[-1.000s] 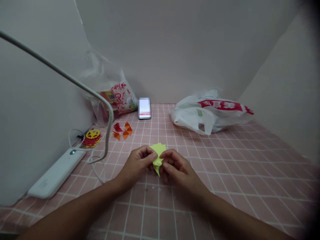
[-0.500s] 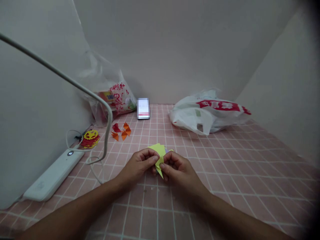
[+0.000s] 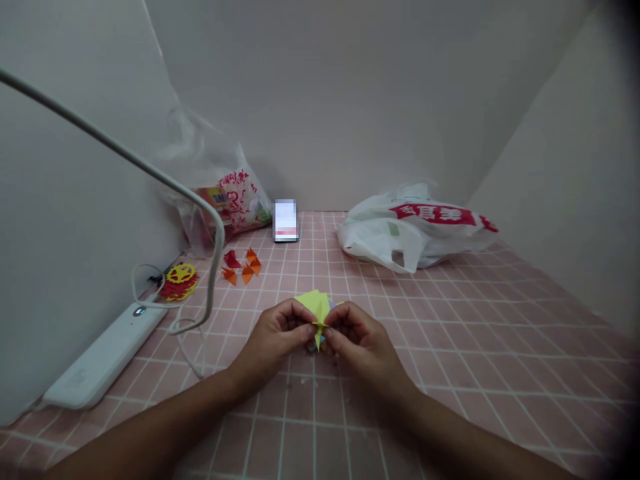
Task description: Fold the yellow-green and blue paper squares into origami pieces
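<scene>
Between my two hands is a piece of folded yellow paper [image 3: 320, 307], its narrow point facing me. My left hand [image 3: 280, 328] pinches its left side between thumb and fingers. On the other side my right hand [image 3: 357, 330] pinches it the same way, the two thumbs almost meeting. Bits of purple and blue show behind and under the yellow paper; my fingers hide most of them. Further off to the left lie several small orange folded papers [image 3: 247, 273] and a red folded paper [image 3: 232, 259].
A white power strip [image 3: 100, 357] lies at the left with a looping cable [image 3: 217, 247]. Beside it are yellow and red cutouts [image 3: 180, 279]. At the back stand a clear bag [image 3: 240, 200], a phone [image 3: 285, 220] and a white plastic bag [image 3: 425, 227] on the pink tiled surface [image 3: 450, 320].
The yellow paper's front tip has swung from slanting right to pointing straight at me. Its middle is now pinched narrower, and both thumbs have shifted slightly on it.
</scene>
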{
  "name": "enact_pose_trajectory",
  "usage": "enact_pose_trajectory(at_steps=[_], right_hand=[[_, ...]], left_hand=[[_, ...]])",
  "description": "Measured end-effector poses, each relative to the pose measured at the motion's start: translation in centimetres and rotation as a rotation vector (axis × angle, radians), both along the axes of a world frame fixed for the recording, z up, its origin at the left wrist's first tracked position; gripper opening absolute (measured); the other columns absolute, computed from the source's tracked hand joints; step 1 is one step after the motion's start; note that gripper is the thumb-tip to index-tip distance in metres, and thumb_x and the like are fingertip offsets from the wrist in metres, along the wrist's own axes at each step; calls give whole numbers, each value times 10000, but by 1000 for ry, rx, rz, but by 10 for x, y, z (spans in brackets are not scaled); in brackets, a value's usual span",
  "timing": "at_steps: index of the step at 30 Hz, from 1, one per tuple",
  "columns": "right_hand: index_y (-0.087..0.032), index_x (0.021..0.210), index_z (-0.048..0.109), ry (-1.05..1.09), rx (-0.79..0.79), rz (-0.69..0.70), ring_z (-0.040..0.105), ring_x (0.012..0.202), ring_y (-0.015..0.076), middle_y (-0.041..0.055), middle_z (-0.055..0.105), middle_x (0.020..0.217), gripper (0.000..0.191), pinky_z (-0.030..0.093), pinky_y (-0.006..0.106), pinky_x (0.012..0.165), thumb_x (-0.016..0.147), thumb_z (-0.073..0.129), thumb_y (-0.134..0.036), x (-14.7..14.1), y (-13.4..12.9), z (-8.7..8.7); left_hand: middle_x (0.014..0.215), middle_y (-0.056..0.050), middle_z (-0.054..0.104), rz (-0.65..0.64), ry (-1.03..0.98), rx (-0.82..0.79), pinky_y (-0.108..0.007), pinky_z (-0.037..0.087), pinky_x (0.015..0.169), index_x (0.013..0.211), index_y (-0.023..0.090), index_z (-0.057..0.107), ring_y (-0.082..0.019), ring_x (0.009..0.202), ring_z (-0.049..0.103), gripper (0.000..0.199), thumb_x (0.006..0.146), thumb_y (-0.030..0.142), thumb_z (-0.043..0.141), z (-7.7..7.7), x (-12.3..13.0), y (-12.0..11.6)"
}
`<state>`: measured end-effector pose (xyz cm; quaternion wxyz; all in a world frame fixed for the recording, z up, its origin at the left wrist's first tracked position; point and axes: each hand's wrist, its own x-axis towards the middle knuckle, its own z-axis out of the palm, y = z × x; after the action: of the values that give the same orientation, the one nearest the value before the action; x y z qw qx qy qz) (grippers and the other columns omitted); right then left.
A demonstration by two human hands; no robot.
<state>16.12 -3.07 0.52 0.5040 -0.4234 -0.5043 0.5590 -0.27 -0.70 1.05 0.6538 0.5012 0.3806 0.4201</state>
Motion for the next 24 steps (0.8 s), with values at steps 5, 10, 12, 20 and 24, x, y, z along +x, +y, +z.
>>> enact_pose_trajectory(at_steps=[5,10,12,20,24], right_hand=[[-209,764,550,-20,44,-10,517,601,128,-22,554,672,110,408,267,561,774,652,-247,2,0,3],[-218,746,571,29,102,-6,540,604,130,-16,585,682,79,440,276,577,780,642,-226,0,-4,9],[-224,735,567,52,129,-5,556,609,134,-15,596,692,85,460,283,587,776,641,-216,-1,-5,11],[-232,785,586,-168,333,-24,569,680,159,0,580,758,108,454,311,634,837,587,-137,6,-3,2],[-235,804,558,-391,602,-46,570,749,185,14,588,781,169,442,336,687,870,548,-80,9,-3,2]], left_hand=[[649,7,651,10,-28,7,-257,489,607,784,147,622,-120,586,604,209,707,264,778,0,0,-1],[648,4,655,33,-71,19,-253,489,583,778,148,627,-120,566,609,193,712,263,767,1,0,-4],[651,3,658,39,-79,30,-252,489,582,777,149,631,-122,569,612,186,713,260,765,1,0,-5],[658,8,641,51,-107,23,-232,472,594,778,150,638,-111,590,588,128,725,213,736,-1,0,-5],[702,16,612,58,-95,-5,-209,446,618,840,149,641,-90,624,552,118,784,236,698,0,0,-6]])
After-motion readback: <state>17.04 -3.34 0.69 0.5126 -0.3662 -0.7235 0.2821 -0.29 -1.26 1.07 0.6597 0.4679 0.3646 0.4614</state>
